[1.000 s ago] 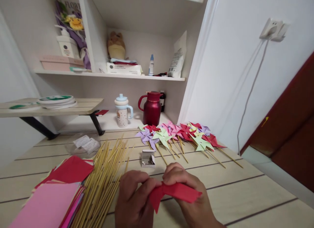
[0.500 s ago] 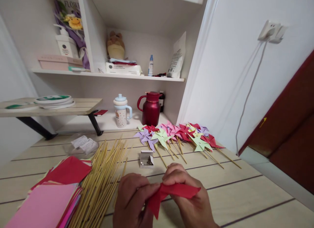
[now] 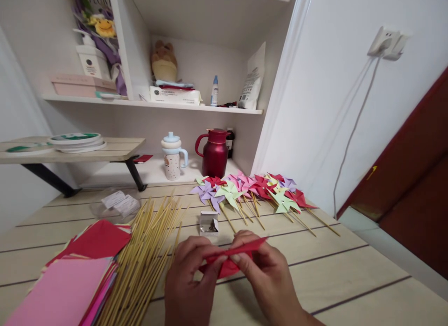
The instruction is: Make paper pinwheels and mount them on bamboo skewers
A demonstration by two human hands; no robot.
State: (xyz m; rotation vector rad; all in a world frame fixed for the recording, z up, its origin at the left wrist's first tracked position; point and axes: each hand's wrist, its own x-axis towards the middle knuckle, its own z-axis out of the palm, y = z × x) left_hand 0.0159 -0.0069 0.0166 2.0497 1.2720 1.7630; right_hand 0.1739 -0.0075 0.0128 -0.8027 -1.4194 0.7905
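Both hands, left hand [image 3: 189,274] and right hand [image 3: 266,274], are pinching a folded red paper [image 3: 233,257] tight between fingertips. Thin bamboo sticks [image 3: 147,251] are lying fanned beside flat paper sheets [image 3: 66,288].

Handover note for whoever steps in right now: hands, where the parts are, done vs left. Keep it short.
Left hand and right hand: both pinch one folded red paper above the table.
Parts: paper stack at left, bamboo sticks beside it, small open box ahead.
Done: finished pinwheels lie in a row at the back.
Left: the red piece has no stick yet.
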